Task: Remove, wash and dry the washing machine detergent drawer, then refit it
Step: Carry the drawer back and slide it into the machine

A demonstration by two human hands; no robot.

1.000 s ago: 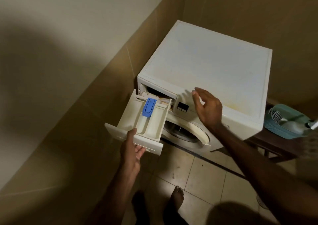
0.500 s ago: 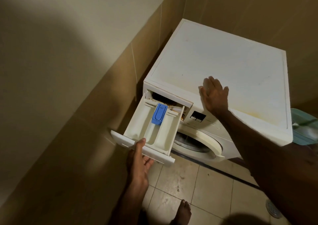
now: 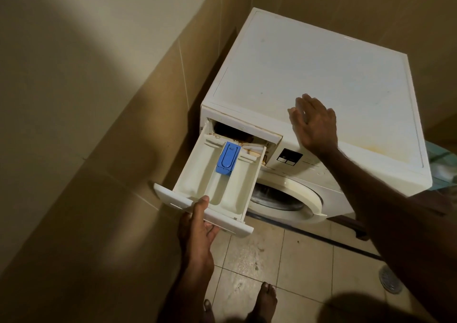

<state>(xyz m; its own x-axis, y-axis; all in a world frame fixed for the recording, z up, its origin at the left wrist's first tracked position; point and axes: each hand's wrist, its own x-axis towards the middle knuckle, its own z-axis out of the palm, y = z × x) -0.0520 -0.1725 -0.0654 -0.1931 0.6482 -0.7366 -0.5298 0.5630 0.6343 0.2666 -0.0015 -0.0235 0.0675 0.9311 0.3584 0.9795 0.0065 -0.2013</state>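
Note:
The white detergent drawer (image 3: 197,181) juts far out of its slot at the top left of the white washing machine (image 3: 309,75). A blue insert (image 3: 228,159) sits in its middle compartment. My left hand (image 3: 197,226) grips the drawer's front panel, thumb on top and fingers under it. My right hand (image 3: 314,124) lies flat, fingers straight, on the machine's top near the front edge, above the dark display (image 3: 289,157). The slot behind the drawer is dark and stained.
A tiled wall (image 3: 99,149) runs close along the machine's left side. The round door (image 3: 284,199) bulges below the drawer. My bare feet (image 3: 265,300) stand on the beige floor tiles. A floor drain (image 3: 390,279) is at the lower right, something teal (image 3: 442,164) right of the machine.
My right hand moved from the air in front of the panel onto the machine's top and flattened there. The view moved closer. The left hand stayed gripping the drawer front.

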